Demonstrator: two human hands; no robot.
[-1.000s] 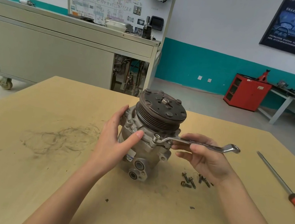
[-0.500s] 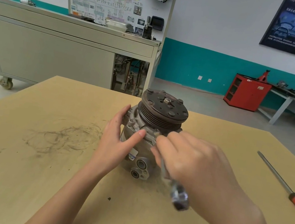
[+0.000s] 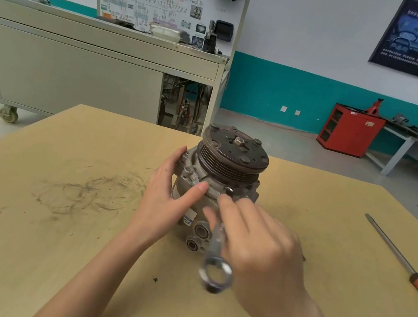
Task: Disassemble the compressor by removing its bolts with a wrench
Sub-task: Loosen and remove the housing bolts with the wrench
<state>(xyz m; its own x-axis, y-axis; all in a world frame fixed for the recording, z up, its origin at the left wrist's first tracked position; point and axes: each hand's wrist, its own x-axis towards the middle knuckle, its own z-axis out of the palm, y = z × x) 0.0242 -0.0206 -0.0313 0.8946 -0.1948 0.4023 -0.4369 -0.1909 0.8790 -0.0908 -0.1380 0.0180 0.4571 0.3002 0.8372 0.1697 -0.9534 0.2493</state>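
Note:
The grey metal compressor (image 3: pixel 223 172) stands upright on the wooden table (image 3: pixel 52 229), its dark pulley on top. My left hand (image 3: pixel 170 201) grips its left side, thumb pressed on the flange near a bolt (image 3: pixel 228 190). My right hand (image 3: pixel 259 249) holds the shiny wrench (image 3: pixel 216 264) by its shaft. The wrench's far end is at the flange bolt, hidden by my fingers, and its ring end points toward me, blurred. The loose bolts seen earlier are hidden behind my right hand.
A long screwdriver (image 3: pixel 405 267) with a red-black handle lies at the table's right edge. Dark scuff marks (image 3: pixel 86 193) stain the table left of the compressor. Beyond the table stand a wheeled grey trainer bench (image 3: pixel 92 69) and a red cabinet (image 3: pixel 350 131).
My right hand has swung the wrench handle from pointing right round to pointing toward me, turning about the flange bolt. My left hand has stayed on the compressor.

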